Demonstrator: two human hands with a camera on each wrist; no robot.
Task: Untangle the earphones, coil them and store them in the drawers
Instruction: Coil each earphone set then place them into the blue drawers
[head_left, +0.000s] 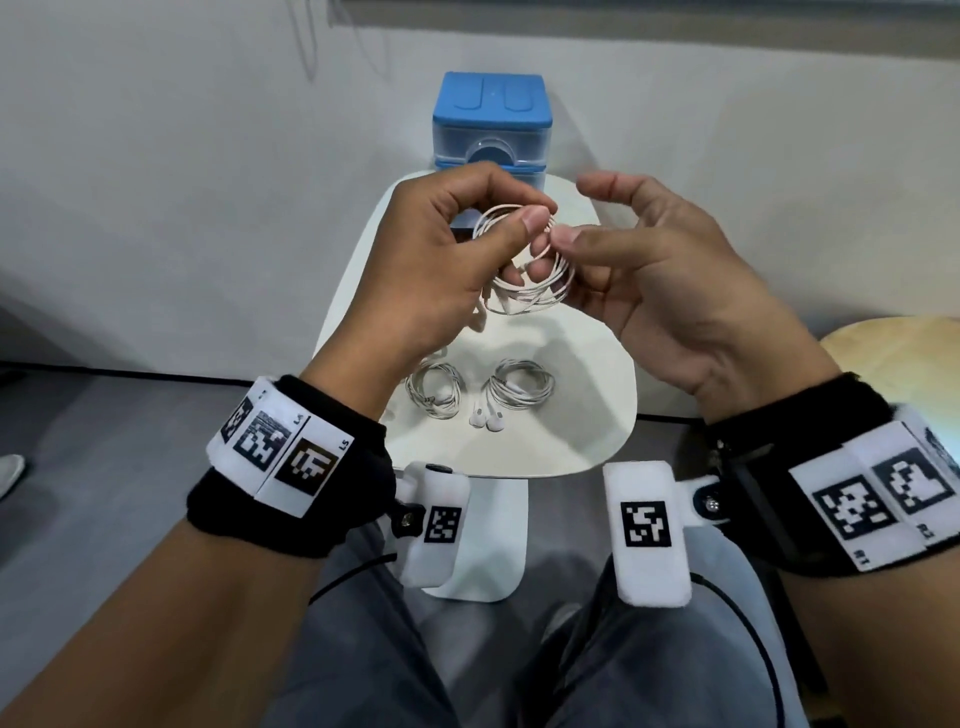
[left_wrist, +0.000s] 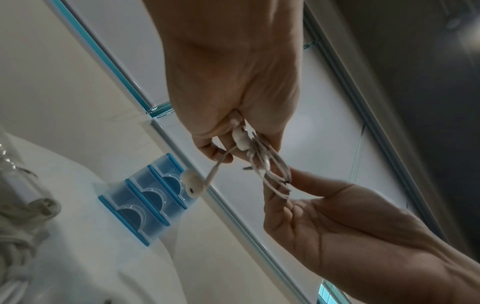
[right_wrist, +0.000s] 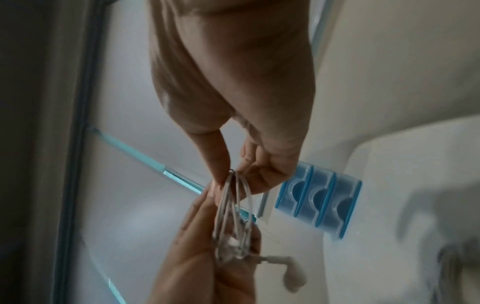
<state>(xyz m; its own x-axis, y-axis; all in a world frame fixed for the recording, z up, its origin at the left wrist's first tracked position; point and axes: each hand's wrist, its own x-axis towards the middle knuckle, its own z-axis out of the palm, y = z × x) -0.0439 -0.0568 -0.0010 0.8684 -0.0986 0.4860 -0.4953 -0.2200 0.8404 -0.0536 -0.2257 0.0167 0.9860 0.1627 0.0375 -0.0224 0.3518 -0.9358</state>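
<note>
A coil of white earphones (head_left: 524, 291) hangs in the air above the white table (head_left: 576, 400). My left hand (head_left: 537, 214) grips its top and left side, thumb over the loops, with one earbud (left_wrist: 240, 139) tucked under the fingers. The other earbud (left_wrist: 191, 183) dangles free below. My right hand (head_left: 569, 241) pinches the loops from the right with thumb and a finger (right_wrist: 217, 164); its index finger sticks out above. The blue three-drawer box (head_left: 491, 124) stands at the table's far end, its drawers (right_wrist: 319, 202) pushed in.
Two more coiled earphones, one at left (head_left: 434, 391) and one at right (head_left: 520, 384), lie on the table's near half, with a pair of earbuds (head_left: 488, 418) beside them. A round wooden stool (head_left: 904, 348) stands to the right. A wall rises behind the table.
</note>
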